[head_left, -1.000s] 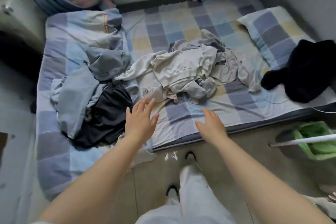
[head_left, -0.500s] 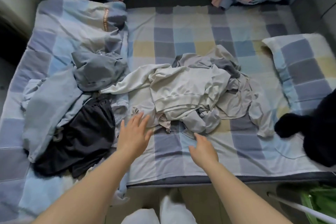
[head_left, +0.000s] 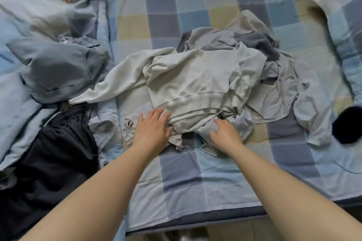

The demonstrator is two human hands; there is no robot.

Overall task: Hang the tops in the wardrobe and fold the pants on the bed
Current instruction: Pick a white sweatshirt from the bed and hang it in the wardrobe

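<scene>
Pale grey-beige knit, the top garment (head_left: 197, 84) lies crumpled on the heap in the middle of the bed (head_left: 182, 182), over a greyer piece (head_left: 274, 88) and a darker one (head_left: 256, 43). We read our left hand (head_left: 151, 130) as released: fingers straight and spread, the tips touching the near hem of the garment. Our right hand (head_left: 225, 135) rests at the same hem, fingers loosely bent over the cloth; we cannot tell whether they have closed on it. We judge the fabric light, soft and limp, so it will sag and drag neighbouring pieces when lifted. We advise taking hold at the seamed hem band with both hands set apart, then shaking it free to find the shoulders. A blue-grey garment (head_left: 58, 68) and a black one (head_left: 49, 162) lie well to the left; a pillow (head_left: 344, 17) sits at the right.
</scene>
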